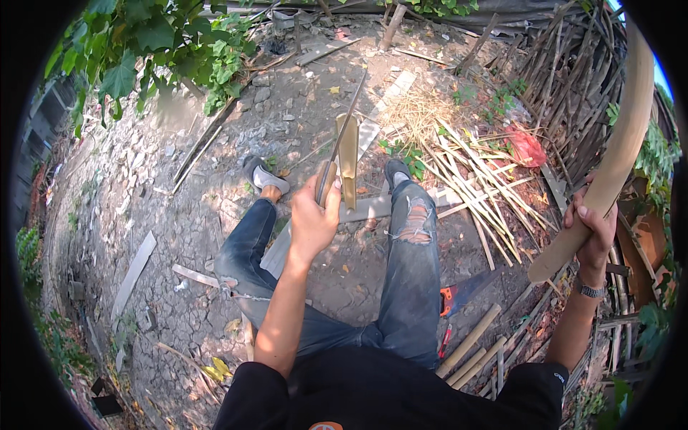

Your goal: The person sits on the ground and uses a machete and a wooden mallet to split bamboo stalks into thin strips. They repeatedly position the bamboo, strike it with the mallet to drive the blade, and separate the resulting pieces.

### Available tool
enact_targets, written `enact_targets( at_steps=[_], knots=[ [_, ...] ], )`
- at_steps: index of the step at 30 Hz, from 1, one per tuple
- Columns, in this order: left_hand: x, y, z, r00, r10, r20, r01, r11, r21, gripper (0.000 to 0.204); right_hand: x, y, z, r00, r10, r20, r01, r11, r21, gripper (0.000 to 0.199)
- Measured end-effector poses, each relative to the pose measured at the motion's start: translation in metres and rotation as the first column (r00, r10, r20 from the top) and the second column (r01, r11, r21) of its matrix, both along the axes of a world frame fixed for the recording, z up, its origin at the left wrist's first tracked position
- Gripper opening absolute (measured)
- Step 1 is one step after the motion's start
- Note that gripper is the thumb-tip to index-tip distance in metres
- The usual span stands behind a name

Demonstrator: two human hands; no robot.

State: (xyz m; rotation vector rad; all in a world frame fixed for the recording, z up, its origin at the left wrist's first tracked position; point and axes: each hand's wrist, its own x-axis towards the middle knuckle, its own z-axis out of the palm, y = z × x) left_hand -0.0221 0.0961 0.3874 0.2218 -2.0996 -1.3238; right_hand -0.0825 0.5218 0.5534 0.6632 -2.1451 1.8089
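**Splitting bamboo on cracked ground**

The person is sitting with legs in torn blue jeans (412, 272) stretching forward over the dry, cracked dirt ground (179, 215); the lap and torso are being cut off by the lower edge. The left hand (313, 215) is closing tight around the wooden handle of a long, thin-bladed knife (342, 136), whose blade is running up and away beside the upright, yellow-green split bamboo section (349, 161) standing between the feet. Whether the blade is biting into the bamboo or only lying against it is hard to tell. The right hand (593, 229), wearing a metal wristwatch (590, 290), is wrapping its fingers around a thick, pale, curved wooden club (609, 165), lifting it high at the right; its top is vanishing past the rim. Just beside the right thigh, an orange-handled tool (451, 301) is lying half hidden. Farther off, a heap of pale bamboo strips (473, 172) is lying, with a red plastic scrap (527, 147) and green leafy branches (165, 43) beyond.
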Motion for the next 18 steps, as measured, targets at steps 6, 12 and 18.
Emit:
enact_targets(
  at_steps=[6, 12, 18],
  knots=[
    [0.001, 0.001, 0.001, 1.0, 0.003, -0.01, -0.004, 0.995, -0.104, 0.027, -0.015, -0.007, 0.039, 0.956, -0.211, -0.202, 0.181, 0.97, -0.161, 0.035],
    [0.005, 0.01, 0.002, 0.997, -0.009, 0.07, 0.006, 0.999, 0.039, 0.029, -0.009, -0.047, -0.018, 0.994, -0.104, 0.032, 0.095, 0.971, 0.219, 0.024],
    [-0.013, -0.001, -0.035, 0.997, -0.081, 0.015, 0.082, 0.993, -0.083, 0.03, -0.032, -0.041, -0.05, 0.979, -0.163, 0.125, -0.028, 0.494, 0.869, 0.037]
  ],
)
